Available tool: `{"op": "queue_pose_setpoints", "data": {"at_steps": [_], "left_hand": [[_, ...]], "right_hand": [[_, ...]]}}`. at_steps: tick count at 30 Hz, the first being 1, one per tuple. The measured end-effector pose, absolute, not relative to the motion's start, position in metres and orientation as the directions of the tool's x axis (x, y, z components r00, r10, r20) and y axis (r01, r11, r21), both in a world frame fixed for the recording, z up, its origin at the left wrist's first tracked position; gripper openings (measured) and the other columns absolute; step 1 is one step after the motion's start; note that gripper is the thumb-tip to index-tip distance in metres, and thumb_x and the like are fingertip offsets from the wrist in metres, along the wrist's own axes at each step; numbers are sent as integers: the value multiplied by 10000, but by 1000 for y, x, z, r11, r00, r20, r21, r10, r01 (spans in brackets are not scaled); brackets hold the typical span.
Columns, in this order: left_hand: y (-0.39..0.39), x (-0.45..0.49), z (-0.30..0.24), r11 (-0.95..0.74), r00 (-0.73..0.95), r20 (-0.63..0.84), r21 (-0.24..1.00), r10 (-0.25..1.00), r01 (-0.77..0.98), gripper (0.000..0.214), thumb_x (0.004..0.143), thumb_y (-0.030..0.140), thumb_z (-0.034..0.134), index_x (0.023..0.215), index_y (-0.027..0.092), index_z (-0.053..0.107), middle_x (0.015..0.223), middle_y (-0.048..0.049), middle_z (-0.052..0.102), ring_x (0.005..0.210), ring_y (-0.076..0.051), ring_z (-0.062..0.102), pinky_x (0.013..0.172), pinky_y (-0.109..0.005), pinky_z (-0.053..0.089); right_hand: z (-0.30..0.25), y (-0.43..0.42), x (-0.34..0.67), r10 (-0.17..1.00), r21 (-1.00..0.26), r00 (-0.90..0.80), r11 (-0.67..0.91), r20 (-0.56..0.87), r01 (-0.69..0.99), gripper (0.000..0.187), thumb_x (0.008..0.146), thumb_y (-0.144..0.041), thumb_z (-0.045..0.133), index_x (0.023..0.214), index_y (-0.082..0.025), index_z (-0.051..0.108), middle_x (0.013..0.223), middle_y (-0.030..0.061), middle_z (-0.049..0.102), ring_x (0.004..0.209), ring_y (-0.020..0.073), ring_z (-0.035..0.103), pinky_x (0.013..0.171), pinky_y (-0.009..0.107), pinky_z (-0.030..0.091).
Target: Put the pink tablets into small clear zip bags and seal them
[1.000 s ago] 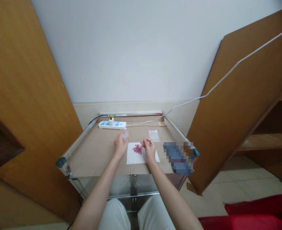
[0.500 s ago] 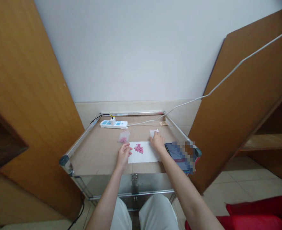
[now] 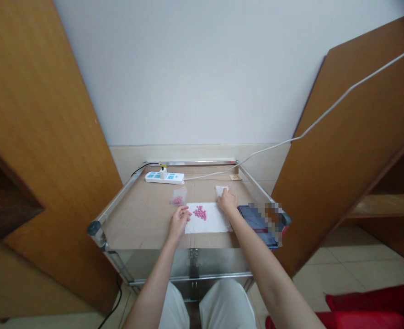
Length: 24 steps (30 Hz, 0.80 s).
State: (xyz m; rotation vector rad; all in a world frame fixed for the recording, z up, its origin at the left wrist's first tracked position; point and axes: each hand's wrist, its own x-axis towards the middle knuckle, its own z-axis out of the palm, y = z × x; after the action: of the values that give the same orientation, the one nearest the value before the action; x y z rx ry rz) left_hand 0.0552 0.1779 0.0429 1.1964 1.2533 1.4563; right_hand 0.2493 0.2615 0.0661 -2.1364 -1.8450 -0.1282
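Note:
A small pile of pink pills lies on a white paper sheet on the cardboard-covered cart top. My left hand rests at the sheet's left edge, fingers curled, nothing visible in them. Just beyond it lies a small clear bag with pink pills inside. My right hand reaches past the sheet's far right corner and is closed on a small empty clear bag.
A white power strip with a plug and white cable lies at the back of the cart. A dark phone-like thing sits on the right edge. Wooden boards lean at both sides; a metal rail rims the cart.
My left hand set the pill bag down on the cart and drew back to the sheet's edge. My right hand left the pills and reached to the empty bag.

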Motion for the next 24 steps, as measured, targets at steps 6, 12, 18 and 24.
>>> {"op": "queue_pose_setpoints", "data": {"at_steps": [6, 12, 18, 24], "left_hand": [[177, 55, 43, -142, -183, 139, 990, 973, -7, 259, 671, 320, 481, 859, 143, 494, 682, -21, 568, 530, -77, 498, 476, -180, 355], [176, 55, 44, -128, -180, 126, 992, 976, 4, 245, 677, 309, 473, 857, 144, 492, 686, -21, 566, 533, -76, 494, 475, -177, 353], [178, 56, 42, -123, -188, 118, 992, 975, -17, 258, 668, 314, 485, 859, 141, 500, 681, -20, 569, 529, -75, 494, 478, -179, 350], [177, 56, 43, -125, -185, 116, 991, 976, -41, 258, 665, 329, 496, 850, 149, 503, 670, -14, 574, 525, -74, 496, 482, -182, 352]], "right_hand": [[64, 261, 246, 956, -162, 165, -128, 241, 979, 268, 778, -168, 336, 957, -128, 532, 987, 162, 523, 809, 233, 553, 757, 384, 296], [67, 262, 248, 930, -281, 267, -193, 253, 940, 257, 756, -166, 366, 918, -109, 557, 943, 158, 549, 791, 218, 559, 750, 362, 307], [74, 259, 253, 802, -508, 331, -40, 497, 860, 218, 735, -208, 398, 804, -101, 575, 869, 149, 568, 851, 230, 516, 741, 336, 329], [76, 244, 229, 775, -853, 364, 434, 517, 289, 280, 714, -381, 457, 747, -128, 572, 730, 75, 597, 683, 163, 539, 612, 270, 408]]}}
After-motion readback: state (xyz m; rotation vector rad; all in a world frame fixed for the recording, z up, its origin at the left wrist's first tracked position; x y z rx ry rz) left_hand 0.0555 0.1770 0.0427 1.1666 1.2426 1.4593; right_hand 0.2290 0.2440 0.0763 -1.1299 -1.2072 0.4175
